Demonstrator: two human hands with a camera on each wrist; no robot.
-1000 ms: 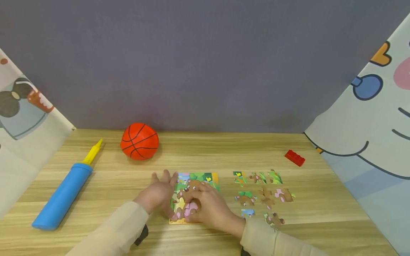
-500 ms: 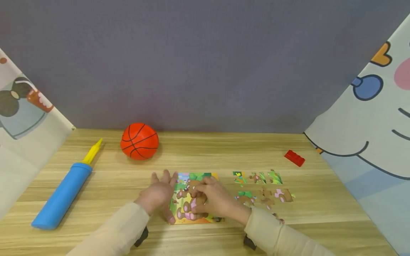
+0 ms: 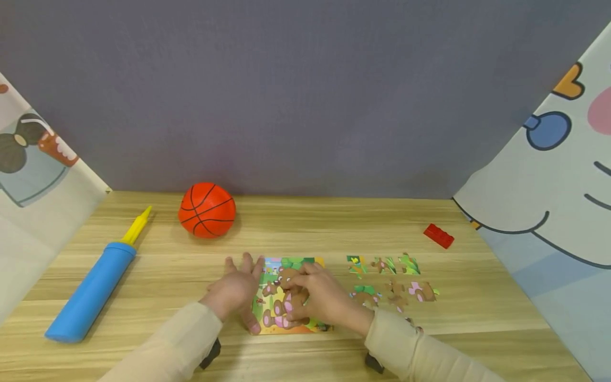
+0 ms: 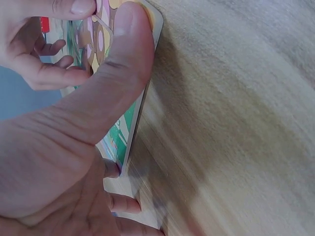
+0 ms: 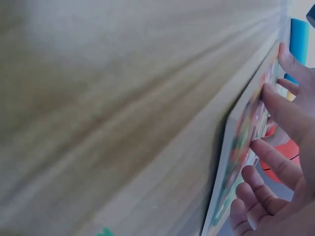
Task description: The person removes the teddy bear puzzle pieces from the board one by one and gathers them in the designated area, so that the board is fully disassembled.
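Puzzle board: your bear jigsaw board [image 3: 291, 297] lies flat on the wooden table [image 3: 305, 223], near the front edge, between your two hands.
Left hand: your left hand [image 3: 234, 289] rests at the left edge of the board, fingers straight and a little apart, the thumb [image 4: 123, 54] lying along the board's border.
Right hand: your right hand [image 3: 322, 300] lies on the picture, fingers bent down onto a bear piece in the middle; if they pinch it or only press it, I cannot tell.
Step in hand: it looks that you are seating a piece in the board while the left hand keeps the board steady.
Next move: I judge it calls for even pressure on the piece until it sits level, and no sliding of the board.
Loose pieces: more jigsaw pieces [image 3: 391, 281] lie in rows just right of the board.
Hard to see: the piece under your fingers is mostly covered, both wrist views are blurred, and your right sleeve [image 3: 410, 355] hides the nearest loose pieces.
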